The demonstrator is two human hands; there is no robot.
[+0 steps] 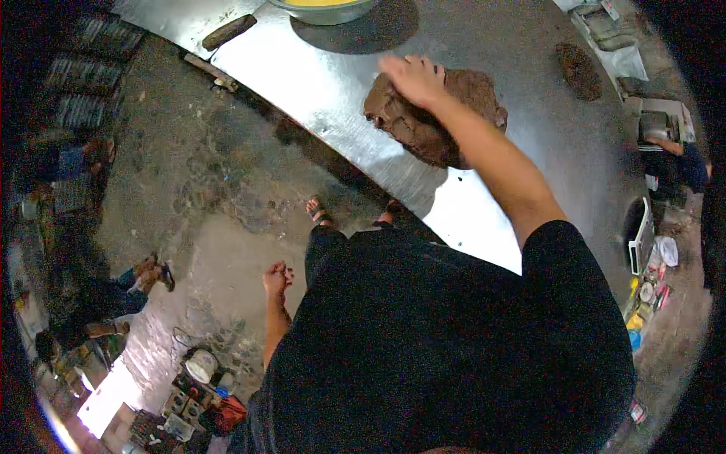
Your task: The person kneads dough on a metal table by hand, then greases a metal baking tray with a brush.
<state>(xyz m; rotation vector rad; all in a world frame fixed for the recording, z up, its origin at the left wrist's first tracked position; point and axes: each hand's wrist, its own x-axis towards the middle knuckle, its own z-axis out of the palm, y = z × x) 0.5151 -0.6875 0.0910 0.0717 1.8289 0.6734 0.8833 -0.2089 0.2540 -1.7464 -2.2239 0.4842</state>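
Observation:
A large lump of brown, clay-like material lies on the shiny metal tabletop. My right hand rests on the lump's upper edge with its fingers spread; nothing is gripped in it. My left hand hangs low beside my body, off the table and over the floor. Its fingers are curled in, and whether they hold anything is too small to make out.
A bowl with yellow contents stands at the table's far side. A brown elongated piece lies near the left edge, a dark brown patch at the right. People are partly visible at far left and far right. Assorted items sit at lower left.

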